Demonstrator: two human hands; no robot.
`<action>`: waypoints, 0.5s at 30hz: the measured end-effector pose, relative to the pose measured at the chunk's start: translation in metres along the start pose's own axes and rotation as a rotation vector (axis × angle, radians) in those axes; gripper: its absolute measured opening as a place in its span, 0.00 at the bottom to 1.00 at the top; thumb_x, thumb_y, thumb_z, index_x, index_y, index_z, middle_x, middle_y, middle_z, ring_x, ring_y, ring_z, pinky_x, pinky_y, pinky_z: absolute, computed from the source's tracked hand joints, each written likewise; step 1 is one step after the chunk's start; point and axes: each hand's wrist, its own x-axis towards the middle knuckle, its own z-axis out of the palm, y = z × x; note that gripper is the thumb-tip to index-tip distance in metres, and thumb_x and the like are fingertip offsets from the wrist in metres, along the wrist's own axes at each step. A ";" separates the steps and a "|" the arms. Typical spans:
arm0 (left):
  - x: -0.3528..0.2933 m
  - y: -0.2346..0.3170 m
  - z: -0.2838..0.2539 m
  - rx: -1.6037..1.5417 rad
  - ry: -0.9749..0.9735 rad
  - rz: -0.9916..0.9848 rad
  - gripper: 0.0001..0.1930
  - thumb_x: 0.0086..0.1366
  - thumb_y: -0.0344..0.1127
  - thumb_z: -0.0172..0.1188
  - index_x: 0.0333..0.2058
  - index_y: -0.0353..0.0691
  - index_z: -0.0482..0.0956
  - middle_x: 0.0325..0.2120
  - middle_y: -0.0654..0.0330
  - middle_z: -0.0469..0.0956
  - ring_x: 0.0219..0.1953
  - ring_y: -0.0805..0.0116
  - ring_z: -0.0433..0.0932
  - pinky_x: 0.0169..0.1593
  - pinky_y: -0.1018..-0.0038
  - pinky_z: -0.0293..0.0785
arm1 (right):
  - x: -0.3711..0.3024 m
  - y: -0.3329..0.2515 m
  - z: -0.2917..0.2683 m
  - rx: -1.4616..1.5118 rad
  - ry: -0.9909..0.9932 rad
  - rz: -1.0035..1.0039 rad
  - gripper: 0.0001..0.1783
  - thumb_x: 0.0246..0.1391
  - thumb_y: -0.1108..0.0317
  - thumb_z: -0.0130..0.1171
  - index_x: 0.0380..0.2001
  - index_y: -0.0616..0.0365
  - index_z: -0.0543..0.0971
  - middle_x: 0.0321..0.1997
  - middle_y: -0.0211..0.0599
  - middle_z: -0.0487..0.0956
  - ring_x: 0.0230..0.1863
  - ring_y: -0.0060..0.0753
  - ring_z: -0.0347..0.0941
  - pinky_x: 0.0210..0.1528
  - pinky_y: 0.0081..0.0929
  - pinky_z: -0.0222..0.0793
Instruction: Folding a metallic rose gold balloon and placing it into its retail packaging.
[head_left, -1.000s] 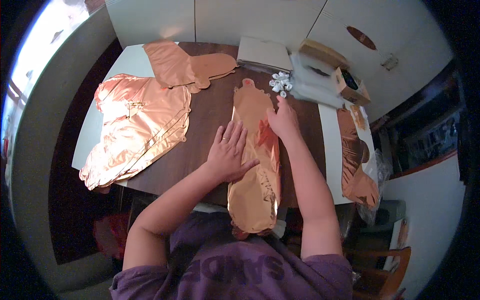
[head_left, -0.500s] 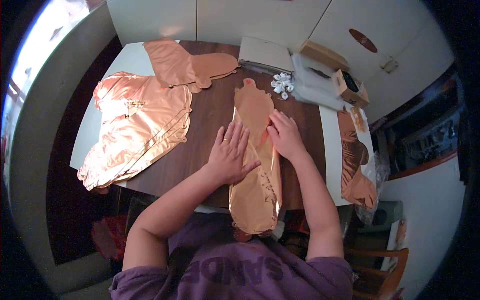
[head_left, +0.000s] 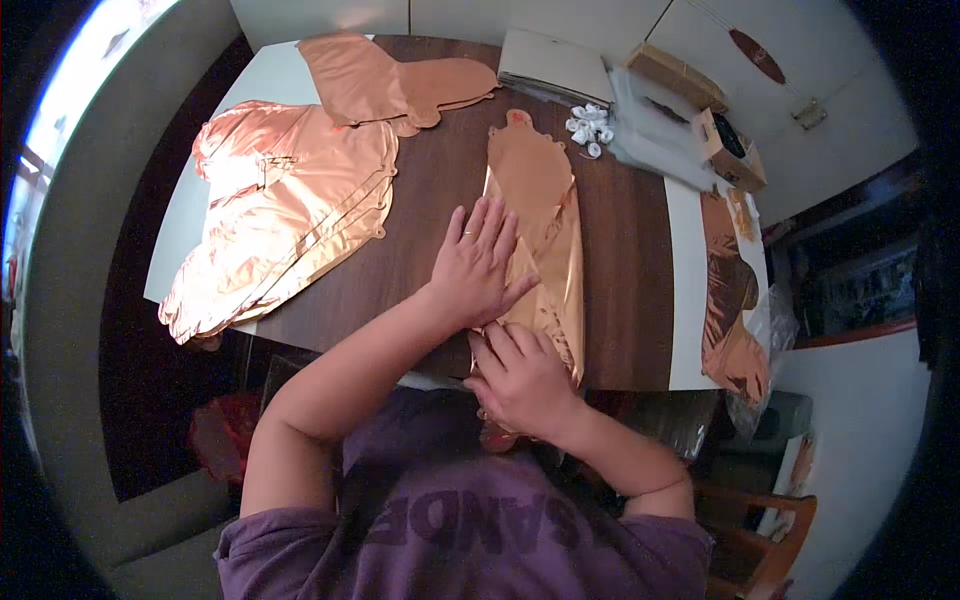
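A flat copper-coloured foil balloon (head_left: 535, 160) lies lengthwise on the table in front of me, its near end reaching past the table edge towards my body. My left hand (head_left: 480, 260), a ring on one finger, rests flat on the middle of it with fingers outstretched. Close to my body, my right hand (head_left: 525, 380) has its fingers bent around the balloon's left edge near the lower end. That hand covers part of the foil, so the fingertips' exact hold is partly hidden.
More flat copper foil balloons (head_left: 300, 200) lie in a shiny stack at left, with another matte-looking foil piece (head_left: 400, 85) behind. White ribbon rolls (head_left: 590, 128), a white box (head_left: 555, 65), plastic sheeting (head_left: 640, 130) and a small open carton (head_left: 730, 150) sit at back right. A folded foil piece (head_left: 727, 300) lies far right.
My right hand has moved from the balloon's right edge down to its lower left edge. The left hand stays flat on the balloon. The whole view has shifted slightly.
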 end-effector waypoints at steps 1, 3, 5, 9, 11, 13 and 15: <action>0.001 0.000 0.000 -0.007 -0.012 -0.016 0.44 0.65 0.66 0.40 0.62 0.28 0.59 0.64 0.39 0.55 0.68 0.45 0.51 0.68 0.48 0.43 | -0.004 -0.003 0.001 0.001 0.000 -0.001 0.31 0.44 0.55 0.65 0.50 0.62 0.75 0.51 0.43 0.72 0.51 0.40 0.67 0.48 0.36 0.64; 0.002 0.000 -0.002 -0.004 -0.001 -0.016 0.44 0.65 0.65 0.42 0.62 0.27 0.58 0.64 0.39 0.56 0.67 0.44 0.53 0.67 0.48 0.44 | -0.012 -0.010 0.001 -0.087 0.005 -0.009 0.32 0.43 0.54 0.65 0.50 0.62 0.75 0.51 0.44 0.73 0.50 0.41 0.67 0.49 0.38 0.63; 0.003 -0.002 -0.001 -0.002 0.010 -0.013 0.44 0.65 0.65 0.44 0.62 0.27 0.58 0.64 0.39 0.57 0.67 0.43 0.54 0.67 0.48 0.45 | -0.016 -0.012 0.002 -0.084 0.007 -0.002 0.33 0.42 0.53 0.66 0.50 0.62 0.74 0.51 0.45 0.72 0.50 0.42 0.67 0.49 0.38 0.63; 0.002 -0.003 0.001 -0.001 -0.029 -0.047 0.45 0.64 0.66 0.41 0.63 0.28 0.56 0.65 0.41 0.54 0.68 0.46 0.51 0.68 0.49 0.42 | -0.013 -0.013 0.000 -0.030 0.030 0.056 0.36 0.40 0.50 0.66 0.51 0.62 0.74 0.53 0.46 0.72 0.49 0.42 0.67 0.47 0.38 0.62; 0.003 -0.002 0.000 0.007 -0.053 -0.048 0.46 0.65 0.67 0.39 0.64 0.28 0.56 0.66 0.41 0.53 0.69 0.49 0.49 0.68 0.49 0.40 | -0.008 -0.013 -0.002 -0.044 0.017 0.055 0.36 0.41 0.50 0.65 0.51 0.62 0.74 0.53 0.47 0.71 0.48 0.42 0.67 0.46 0.37 0.62; 0.006 0.000 -0.001 0.014 -0.058 -0.044 0.45 0.65 0.67 0.39 0.64 0.29 0.56 0.66 0.42 0.53 0.69 0.49 0.49 0.69 0.49 0.40 | -0.008 -0.016 -0.003 -0.063 0.006 0.060 0.37 0.41 0.49 0.65 0.51 0.63 0.73 0.54 0.48 0.71 0.48 0.42 0.67 0.46 0.37 0.62; 0.006 -0.002 0.000 0.005 -0.054 -0.038 0.45 0.64 0.66 0.41 0.64 0.29 0.55 0.66 0.41 0.53 0.69 0.47 0.50 0.68 0.48 0.40 | -0.013 -0.020 0.002 -0.093 0.007 0.044 0.38 0.42 0.49 0.64 0.52 0.65 0.73 0.53 0.50 0.71 0.48 0.43 0.67 0.44 0.37 0.62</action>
